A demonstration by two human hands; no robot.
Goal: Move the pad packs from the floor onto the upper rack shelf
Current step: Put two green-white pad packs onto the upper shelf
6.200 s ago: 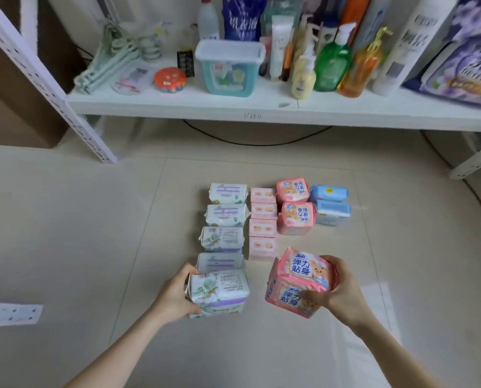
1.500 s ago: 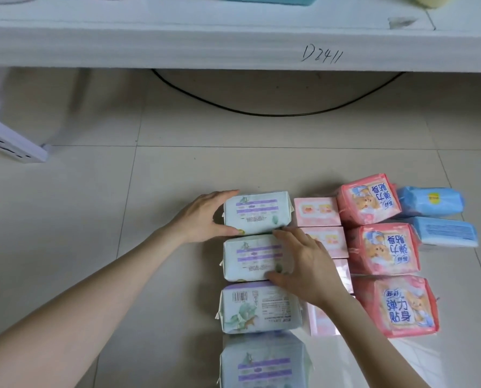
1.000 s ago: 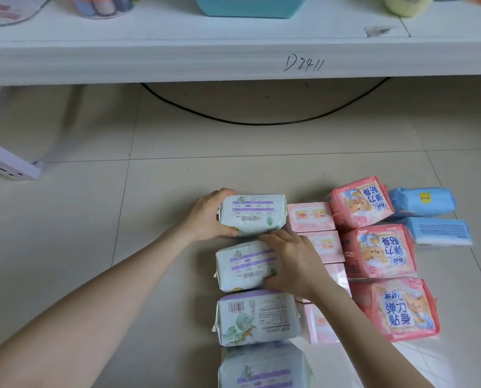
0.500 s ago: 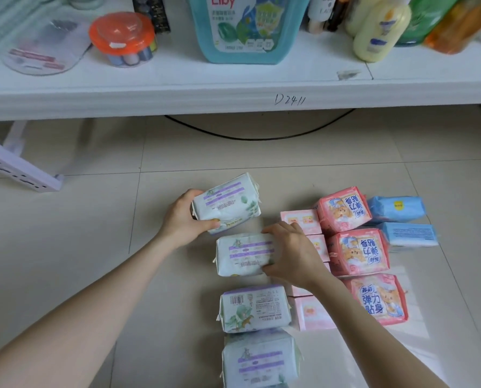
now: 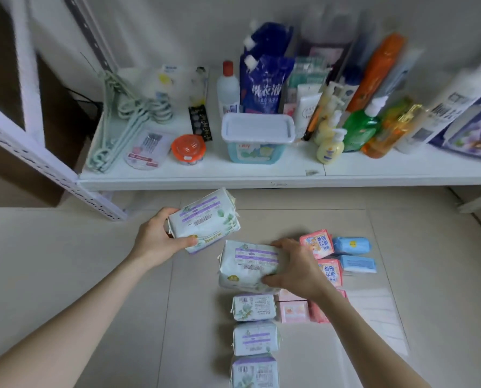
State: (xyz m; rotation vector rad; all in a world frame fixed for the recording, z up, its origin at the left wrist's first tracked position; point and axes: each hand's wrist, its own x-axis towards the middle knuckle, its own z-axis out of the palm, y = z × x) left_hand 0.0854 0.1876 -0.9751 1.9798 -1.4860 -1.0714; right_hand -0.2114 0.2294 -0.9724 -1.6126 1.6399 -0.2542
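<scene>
Beige floor tiles (image 5: 65, 275) fill the near ground. Closest to us, a column of 3 white-and-lilac pad packs (image 5: 255, 338) lies flat on them. Just beside it on the right we see small pale pink packs (image 5: 294, 311), partly hidden by the right forearm.

Further on, the right grip (image 5: 298, 271) is closed round the right end of a 4th white-and-lilac pack (image 5: 249, 268), with the thumb at the near edge and the fingers over the far edge. This pack is raised above the column. The left grip (image 5: 156, 239) clasps the left end of a 5th white-and-lilac pack (image 5: 204, 219), tilted and held off the floor. The 2 held packs are near each other, but we cannot tell whether they touch.

Past the right grip, pink bear-printed packs (image 5: 316, 243) and 2 blue packs (image 5: 351, 245) rest on the tiles.

Farthest off, the white rack shelf (image 5: 261, 182) carries mint hangers (image 5: 121, 119), an orange-lidded jar (image 5: 188, 149), a Liby tub (image 5: 257, 138) and a green pump bottle (image 5: 359, 130).
</scene>
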